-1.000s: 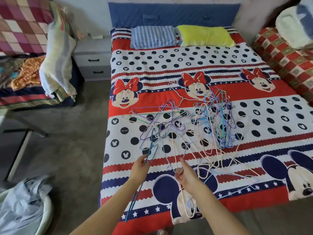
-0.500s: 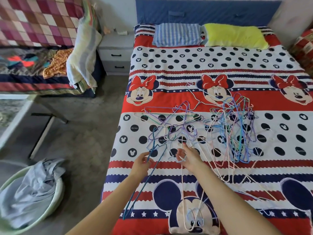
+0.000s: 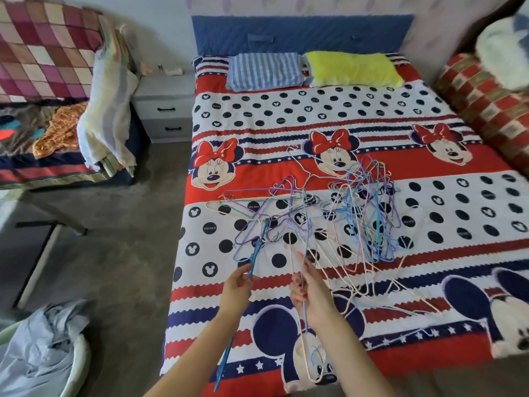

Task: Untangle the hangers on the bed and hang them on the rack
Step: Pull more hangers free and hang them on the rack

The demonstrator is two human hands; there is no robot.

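Here the left hand [image 3: 239, 285] pinches a blue hanger [image 3: 254, 255] and the right hand [image 3: 307, 287] grips a pale hanger [image 3: 303, 336], both drawn clear of the hanger tangle [image 3: 337, 216] mid-bed [image 3: 315, 116]

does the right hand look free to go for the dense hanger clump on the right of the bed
Probably not yet: the right hand is closed on a pale hanger. The clump lies ahead, nothing blocking the way.
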